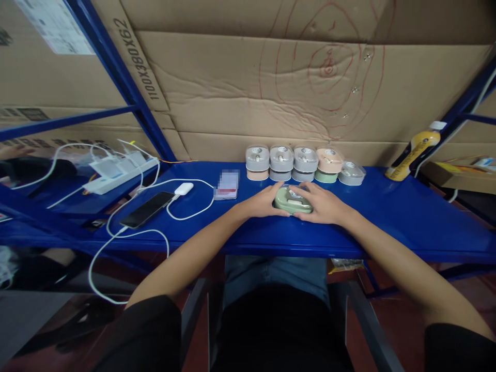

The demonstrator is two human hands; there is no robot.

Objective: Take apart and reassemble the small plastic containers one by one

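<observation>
Left hand (265, 202) and right hand (326, 204) cup opposite sides of a glossy, rounded green box (293, 203) (plastic-looking) at the smooth blue tabletop (399, 222), before a row of pastel boxes (281, 161).

4 stacks (299, 164) obstruct beyond the green case (292, 203); rightward is free.

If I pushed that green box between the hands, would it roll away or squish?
The green box probably wouldn't roll: it looks low and wide. It seems likely to be stiff, since no dents show between the left hand and right hand. It might slide easily, because the blue table looks smooth and shiny.
</observation>
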